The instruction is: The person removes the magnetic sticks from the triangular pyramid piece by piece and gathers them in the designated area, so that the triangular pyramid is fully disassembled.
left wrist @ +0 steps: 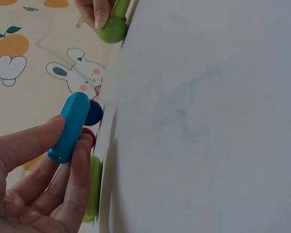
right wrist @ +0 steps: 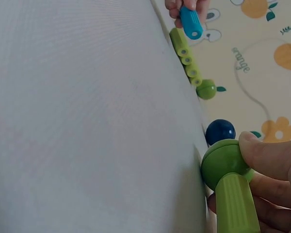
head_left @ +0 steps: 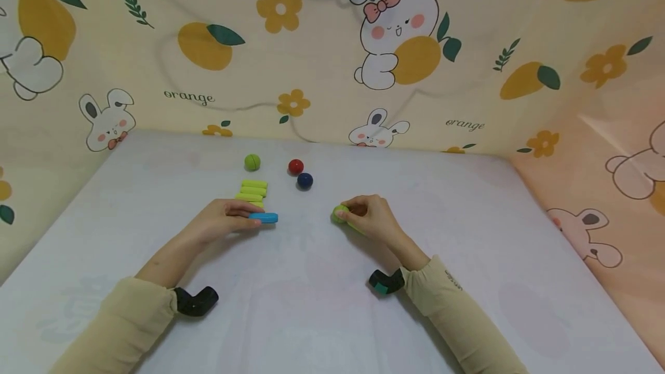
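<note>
My left hand (head_left: 220, 219) pinches a ribbed light-blue rod (head_left: 267, 218) between thumb and fingers, just in front of a row of lime-green rods (head_left: 254, 192). In the left wrist view the blue rod (left wrist: 70, 127) slants upward, with a small hole at its near end. To the right, my right hand (head_left: 374, 221) grips a green ball (head_left: 339, 214) by its side. From the ball a ribbed lime-green rod (right wrist: 236, 204) sticks out, as the right wrist view shows; the ball end (right wrist: 223, 162) has a seam line round it.
Behind the rods on the white table (head_left: 291, 305) lies another green ball (head_left: 252, 162). A red ball (head_left: 296, 167) and a dark blue ball (head_left: 305, 181) sit close together near the back. A printed cloth (head_left: 322, 74) with rabbits and oranges rises behind the table.
</note>
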`<state>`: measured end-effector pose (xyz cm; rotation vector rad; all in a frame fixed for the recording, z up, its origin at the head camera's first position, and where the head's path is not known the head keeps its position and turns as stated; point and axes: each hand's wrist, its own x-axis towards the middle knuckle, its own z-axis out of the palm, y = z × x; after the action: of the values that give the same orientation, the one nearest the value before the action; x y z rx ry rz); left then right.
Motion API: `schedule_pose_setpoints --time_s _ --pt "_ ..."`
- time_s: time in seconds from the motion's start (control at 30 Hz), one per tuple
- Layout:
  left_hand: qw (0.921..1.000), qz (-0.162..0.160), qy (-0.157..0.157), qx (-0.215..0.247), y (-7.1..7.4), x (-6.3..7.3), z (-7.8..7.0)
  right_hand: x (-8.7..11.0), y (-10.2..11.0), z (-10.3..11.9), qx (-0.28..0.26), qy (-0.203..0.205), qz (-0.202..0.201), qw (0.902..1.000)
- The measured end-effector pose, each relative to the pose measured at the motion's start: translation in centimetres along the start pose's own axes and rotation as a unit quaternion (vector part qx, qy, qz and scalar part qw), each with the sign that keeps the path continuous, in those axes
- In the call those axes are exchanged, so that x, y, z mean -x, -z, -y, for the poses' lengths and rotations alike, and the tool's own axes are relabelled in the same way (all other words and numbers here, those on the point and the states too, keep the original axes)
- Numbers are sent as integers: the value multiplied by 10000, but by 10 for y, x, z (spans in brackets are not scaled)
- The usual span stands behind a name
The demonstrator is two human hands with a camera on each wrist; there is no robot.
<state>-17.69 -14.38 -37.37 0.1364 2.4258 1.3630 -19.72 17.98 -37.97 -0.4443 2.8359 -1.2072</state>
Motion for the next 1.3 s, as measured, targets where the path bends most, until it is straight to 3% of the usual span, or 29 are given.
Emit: schedule_pose_setpoints --time_s 0.33,0.83,1.1,1.3 --pt "9996 -183 -206 18 8 5 10 1 -1 -2 35 -114 5 9999" --pt "9989 -415 235 29 12 5 17 4 0 -1 97 -114 -14 9999" --pt "9988 -391 240 163 16 4 16 0 -2 -1 1 -63 -85 9999" --pt "9986 -487 201 19 16 2 13 0 -1 -2 -7 -31 -56 10000"
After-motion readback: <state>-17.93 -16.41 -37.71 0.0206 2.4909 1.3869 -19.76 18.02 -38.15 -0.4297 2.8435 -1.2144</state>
